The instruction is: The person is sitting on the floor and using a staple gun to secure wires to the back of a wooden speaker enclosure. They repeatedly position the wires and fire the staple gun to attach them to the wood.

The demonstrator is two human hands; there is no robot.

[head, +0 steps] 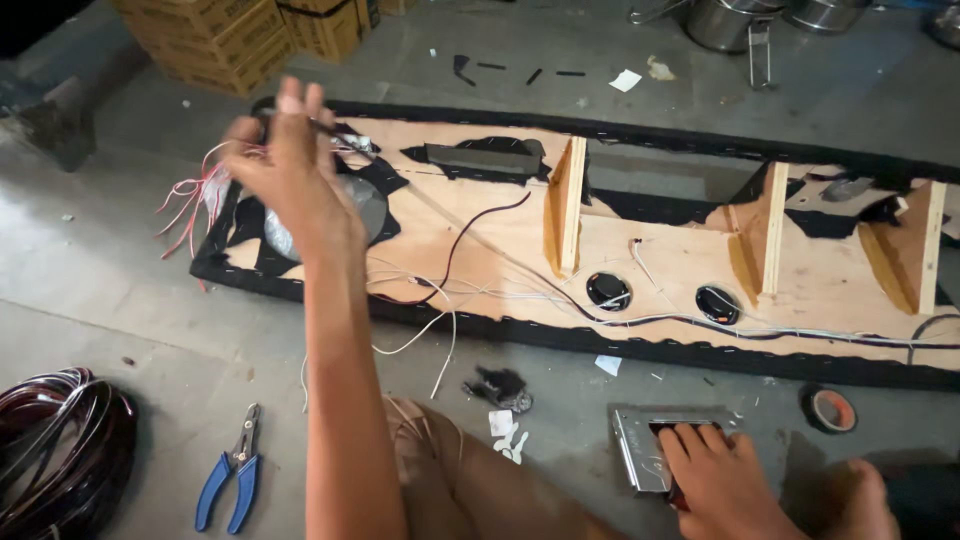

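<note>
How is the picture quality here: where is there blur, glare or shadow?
Head view: the raised left hand and the wires it holds are motion-blurred; the right hand on the metal piece is sharper; the steel pots show soft glare; light is dim and even, with weak shadows under the board; the pliers are in focus.

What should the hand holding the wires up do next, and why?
Probably lower the left hand toward the wooden panel. It pinches thin wires raised above the panel's left end, and their loose red and white ends fan out in the air, while other wires already lie along the board. The right hand rests on a metal tool on the floor.
</note>
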